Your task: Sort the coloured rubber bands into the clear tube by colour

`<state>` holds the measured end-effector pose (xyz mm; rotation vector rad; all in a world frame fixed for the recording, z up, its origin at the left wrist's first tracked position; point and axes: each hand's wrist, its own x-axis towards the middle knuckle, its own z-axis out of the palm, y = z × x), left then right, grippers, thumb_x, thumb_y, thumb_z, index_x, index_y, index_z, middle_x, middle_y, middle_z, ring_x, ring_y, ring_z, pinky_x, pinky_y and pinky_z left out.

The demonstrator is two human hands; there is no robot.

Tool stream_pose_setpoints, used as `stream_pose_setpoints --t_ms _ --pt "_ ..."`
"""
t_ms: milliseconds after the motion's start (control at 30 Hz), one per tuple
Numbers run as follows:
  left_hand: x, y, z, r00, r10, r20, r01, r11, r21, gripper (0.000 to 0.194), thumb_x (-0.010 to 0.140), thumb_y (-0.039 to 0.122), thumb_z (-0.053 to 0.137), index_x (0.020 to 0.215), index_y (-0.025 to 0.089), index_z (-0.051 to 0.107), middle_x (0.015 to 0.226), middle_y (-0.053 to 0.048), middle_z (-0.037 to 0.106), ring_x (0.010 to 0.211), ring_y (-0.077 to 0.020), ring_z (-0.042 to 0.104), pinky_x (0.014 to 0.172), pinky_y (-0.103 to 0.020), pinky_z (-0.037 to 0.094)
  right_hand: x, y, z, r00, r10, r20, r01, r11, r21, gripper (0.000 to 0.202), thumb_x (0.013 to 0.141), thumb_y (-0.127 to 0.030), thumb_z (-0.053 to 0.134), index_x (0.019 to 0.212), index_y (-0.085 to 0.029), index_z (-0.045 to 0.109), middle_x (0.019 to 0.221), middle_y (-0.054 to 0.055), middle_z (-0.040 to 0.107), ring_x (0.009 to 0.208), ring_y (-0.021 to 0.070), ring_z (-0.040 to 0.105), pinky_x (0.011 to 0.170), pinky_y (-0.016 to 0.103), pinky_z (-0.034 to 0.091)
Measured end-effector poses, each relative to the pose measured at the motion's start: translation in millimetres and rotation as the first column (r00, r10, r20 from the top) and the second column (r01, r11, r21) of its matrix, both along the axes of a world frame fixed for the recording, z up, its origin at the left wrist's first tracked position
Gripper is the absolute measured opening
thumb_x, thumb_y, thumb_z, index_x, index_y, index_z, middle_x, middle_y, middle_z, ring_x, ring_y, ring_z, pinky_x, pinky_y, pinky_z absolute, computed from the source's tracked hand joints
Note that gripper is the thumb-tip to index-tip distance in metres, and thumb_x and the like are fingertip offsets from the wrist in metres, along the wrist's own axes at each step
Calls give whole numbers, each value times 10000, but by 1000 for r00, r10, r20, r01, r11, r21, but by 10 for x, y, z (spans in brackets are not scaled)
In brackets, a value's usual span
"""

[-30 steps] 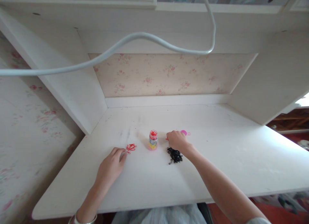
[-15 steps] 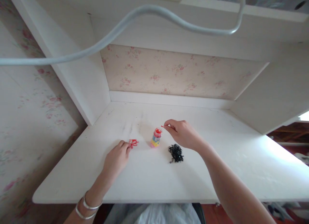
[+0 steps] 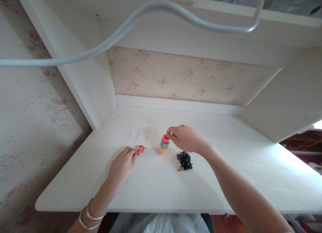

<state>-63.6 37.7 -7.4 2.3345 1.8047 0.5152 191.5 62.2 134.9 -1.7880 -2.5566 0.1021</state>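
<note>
A small clear jar [image 3: 164, 146] with a blue and yellow label stands upright on the white desk, red rubber bands [image 3: 165, 137] showing at its open mouth. My right hand [image 3: 184, 137] is pinched at the right side of that mouth, its fingertips right by the red bands; the band it carries is mostly hidden. To the left, my left hand [image 3: 122, 163] lies low on the desk, thumb and fingertips closed on a small bunch of red rubber bands [image 3: 140, 149]. A heap of black rubber bands [image 3: 184, 160] lies just below my right hand.
The white desk [image 3: 146, 189] has panels at both sides and a shelf [image 3: 201, 48] overhead. A thick white cable [image 3: 161, 5] hangs across the upper view. Floral wallpaper [image 3: 163, 72] covers the back.
My right hand has moved slightly left and down to the jar's mouth with the red rubber band it held out beside it. My left hand has stayed at its bunch.
</note>
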Motion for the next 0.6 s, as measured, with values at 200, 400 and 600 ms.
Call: stream_pose_setpoints --t_ms 200,400,600 --pt "-6 -3 2 1000 8 -4 -8 1000 -3 254 947 269 359 921 227 608 970 -38 632 864 -163 625 784 -269 434 -26 19 15 998 -21 61 20 1000 7 316 898 -249 386 926 -237 701 852 71 692 750 203 622 587 259 326" --pt "-8 -13 2 1000 7 13 -7 1000 -5 244 942 270 368 919 229 607 973 -34 636 862 -165 628 773 -268 434 -36 46 0 997 -27 71 26 1000 3 311 865 -263 404 892 -250 714 859 72 692 763 210 614 627 270 352" --pt "-7 -10 3 1000 5 21 -5 1000 2 245 942 264 368 914 225 608 977 -36 639 868 -163 627 779 -269 432 -28 54 10 999 -26 21 26 1000 3 306 836 -271 434 896 -294 733 870 42 705 781 205 616 625 267 355"
